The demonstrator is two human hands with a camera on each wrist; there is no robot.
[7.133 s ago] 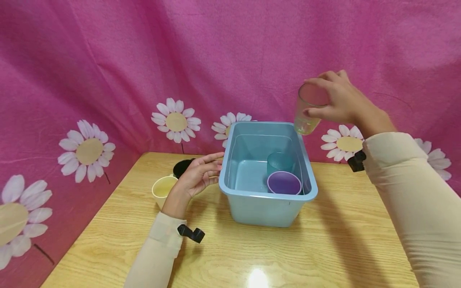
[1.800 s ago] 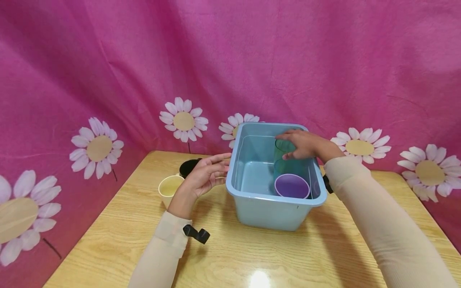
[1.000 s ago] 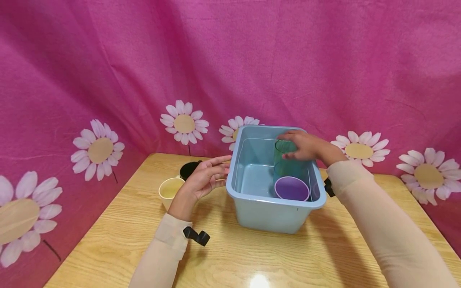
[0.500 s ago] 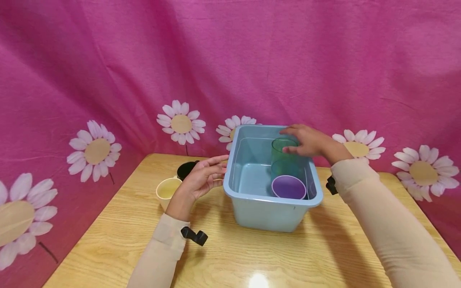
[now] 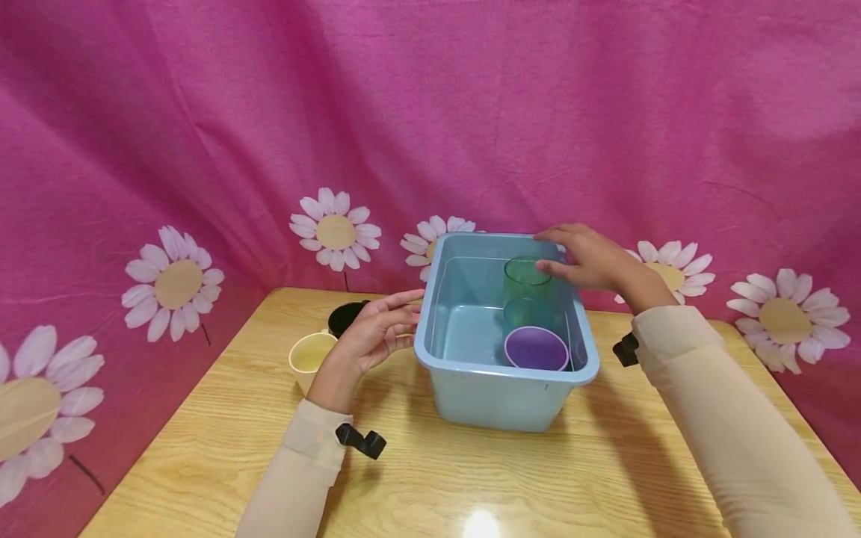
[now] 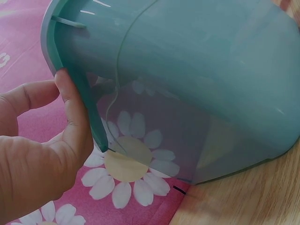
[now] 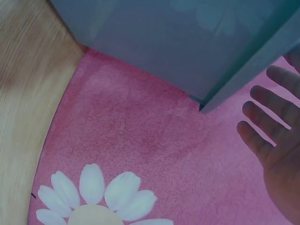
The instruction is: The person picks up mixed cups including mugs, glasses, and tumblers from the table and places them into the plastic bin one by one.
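Observation:
In the head view a light blue plastic tub (image 5: 504, 403) stands on the table. Inside, on its right side, are a clear greenish drinking glass (image 5: 516, 276), a teal glass (image 5: 521, 314) and a purple cup (image 5: 536, 348) nearest the front. The greenish glass seems to stand in the teal one. My left hand (image 5: 372, 332) rests its fingertips against the tub's left rim; the left wrist view shows fingers (image 6: 77, 115) at the rim. My right hand (image 5: 595, 258) is over the tub's right rim, fingers extended and holding nothing. In the right wrist view its fingers (image 7: 267, 115) are spread.
A pale yellow mug (image 5: 311, 357) and a black mug (image 5: 344, 317) stand left of the tub, partly behind the left hand. The wooden table (image 5: 430, 478) meets a pink cloth (image 5: 430, 112) with printed daisies at the back and left.
My right hand brought the greenish glass over the rim into the tub, let go of it and has drawn back up and right. The left hand has stayed at the rim.

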